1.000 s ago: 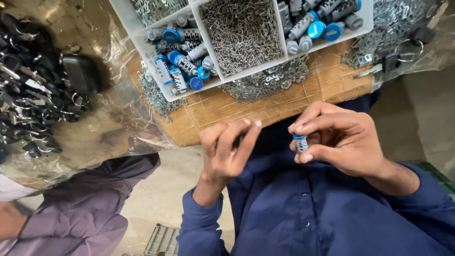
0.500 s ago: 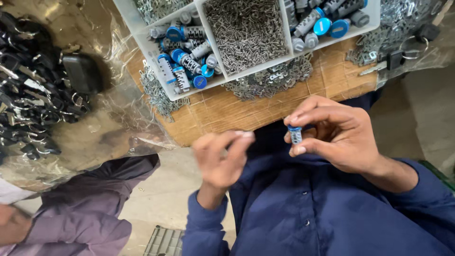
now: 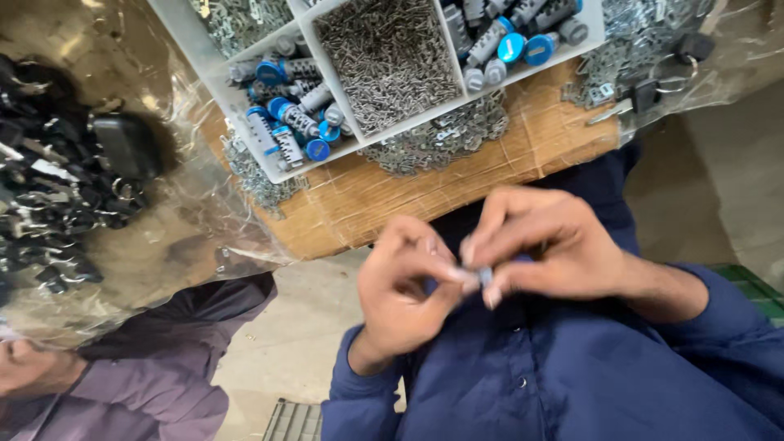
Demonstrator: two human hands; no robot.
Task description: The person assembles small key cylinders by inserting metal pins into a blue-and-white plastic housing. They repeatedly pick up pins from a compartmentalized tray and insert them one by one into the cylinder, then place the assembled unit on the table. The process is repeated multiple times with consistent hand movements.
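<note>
Both hands meet at my chest below the counter [image 3: 457, 192]: left hand [image 3: 400, 294] and right hand [image 3: 555, 249] pinch one small metal cylinder [image 3: 483, 278] between fingertips. I judge it a fitting step, needing fine alignment next. Its axis is too hidden to tell.

- The left hand [image 3: 404, 290] has closed in on the right hand [image 3: 543, 249]; 1 second ago the 2 hands were well apart, now their fingertips meet.
- The left hand's fingers, spread loosely before, are now pinched against the small blue-and-silver cylinder [image 3: 483, 278].
- That cylinder, earlier held by the right hand alone and plainly seen, is now mostly hidden between both hands' fingertips.
- The right hand has dropped lower and further from the worktop [image 3: 457, 184] edge.
</note>
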